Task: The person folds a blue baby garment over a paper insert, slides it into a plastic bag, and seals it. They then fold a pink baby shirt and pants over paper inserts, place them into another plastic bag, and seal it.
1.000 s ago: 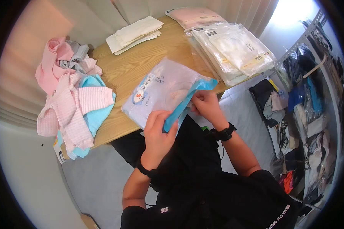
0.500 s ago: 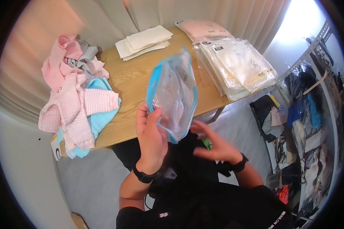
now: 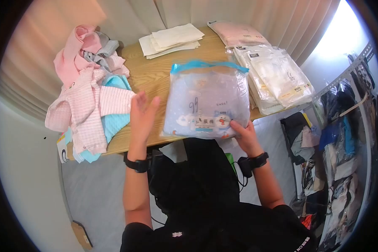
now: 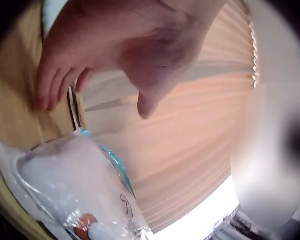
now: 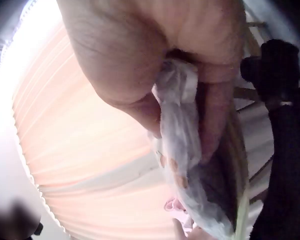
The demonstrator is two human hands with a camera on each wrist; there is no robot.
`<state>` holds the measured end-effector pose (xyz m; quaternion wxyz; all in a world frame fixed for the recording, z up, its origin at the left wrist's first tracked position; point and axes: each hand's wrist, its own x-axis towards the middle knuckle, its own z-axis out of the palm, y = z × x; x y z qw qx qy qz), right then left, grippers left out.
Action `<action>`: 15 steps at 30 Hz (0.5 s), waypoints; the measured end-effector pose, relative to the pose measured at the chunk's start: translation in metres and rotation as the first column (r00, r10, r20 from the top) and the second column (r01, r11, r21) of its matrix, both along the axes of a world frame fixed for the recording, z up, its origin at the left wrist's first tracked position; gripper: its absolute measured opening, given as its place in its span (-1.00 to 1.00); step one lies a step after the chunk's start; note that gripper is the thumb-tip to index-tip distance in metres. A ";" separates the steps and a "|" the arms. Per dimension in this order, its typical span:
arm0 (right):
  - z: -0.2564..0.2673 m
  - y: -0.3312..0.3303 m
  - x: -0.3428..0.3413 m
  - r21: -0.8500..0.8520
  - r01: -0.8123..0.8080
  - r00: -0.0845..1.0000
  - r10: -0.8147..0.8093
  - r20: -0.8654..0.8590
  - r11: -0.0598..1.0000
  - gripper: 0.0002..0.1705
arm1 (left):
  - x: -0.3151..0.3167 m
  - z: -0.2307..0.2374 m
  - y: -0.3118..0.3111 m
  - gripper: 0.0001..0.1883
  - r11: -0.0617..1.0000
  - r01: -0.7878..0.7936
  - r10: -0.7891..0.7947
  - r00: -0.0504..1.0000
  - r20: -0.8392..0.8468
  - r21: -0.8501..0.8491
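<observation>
A clear zip bag [image 3: 206, 98] with a blue top strip lies at the table's front edge. Light-blue folded fabric shows inside, and its face carries a cartoon print and a handwritten number. My right hand [image 3: 245, 136] pinches the bag's lower right corner, thumb on top; the right wrist view shows the corner between thumb and fingers. Off the bag's left side, my left hand [image 3: 143, 117] is raised with its fingers extended, holding nothing. Just beyond it lies a pink-and-white waffle-knit baby top [image 3: 86, 109] over a turquoise garment [image 3: 115, 126].
Several packed clear bags [image 3: 277, 77] are stacked at the table's right, with a pink pack [image 3: 239, 34] behind them. White sheets [image 3: 172, 40] lie at the back. Pink and grey clothes [image 3: 82, 50] heap up on the left. A metal rack [image 3: 340, 138] of bagged clothes stands right.
The bag, earlier held upright with its mouth toward me, now lies flat with its blue strip away from me. The left hand let go and moved left; the right hand took the near corner.
</observation>
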<state>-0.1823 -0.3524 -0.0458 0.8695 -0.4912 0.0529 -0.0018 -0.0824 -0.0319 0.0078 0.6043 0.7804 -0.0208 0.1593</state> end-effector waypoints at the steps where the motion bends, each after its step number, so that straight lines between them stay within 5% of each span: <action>1: -0.003 -0.010 0.004 0.023 -0.040 0.999 0.040 -0.014 0.999 -0.55 | 0.002 -0.004 0.008 -0.41 0.989 0.084 -0.107 0.973 -0.204 -0.121; 3: -0.003 -0.020 0.012 0.035 -0.118 0.991 0.120 -0.052 0.992 -0.52 | -0.001 -0.011 0.018 -0.29 0.906 0.148 -0.359 0.768 -0.531 -0.398; 6: 0.008 -0.026 0.014 -0.011 -0.189 0.974 0.186 -0.128 0.982 -0.49 | -0.006 -0.001 0.001 -0.31 0.903 0.250 -0.421 0.683 -0.597 -0.351; 9: 0.011 -0.024 0.022 -0.147 -0.123 0.980 0.098 -0.172 0.981 -0.49 | -0.009 -0.018 -0.013 -0.35 0.891 0.305 -0.436 0.782 -0.446 -0.335; 10: 0.012 -0.018 0.022 -0.217 -0.046 0.984 0.007 -0.177 0.975 -0.49 | -0.021 -0.002 -0.023 -0.41 0.946 0.237 -0.311 0.855 -0.416 -0.221; 12: 0.020 0.002 0.015 -0.259 0.154 0.962 -0.205 -0.182 0.953 -0.43 | -0.049 0.014 -0.035 -0.35 0.913 0.286 -0.333 0.935 -0.125 -0.291; 13: 0.020 0.009 0.009 -0.023 0.183 0.959 -0.184 -0.215 0.983 -0.41 | -0.058 0.020 -0.035 -0.30 0.873 0.312 -0.360 0.931 -0.063 -0.375; 15: 0.021 0.022 -0.003 0.436 0.205 0.965 -0.108 -0.237 0.876 -0.37 | -0.061 0.029 -0.034 -0.32 0.836 0.267 -0.336 0.940 -0.061 -0.480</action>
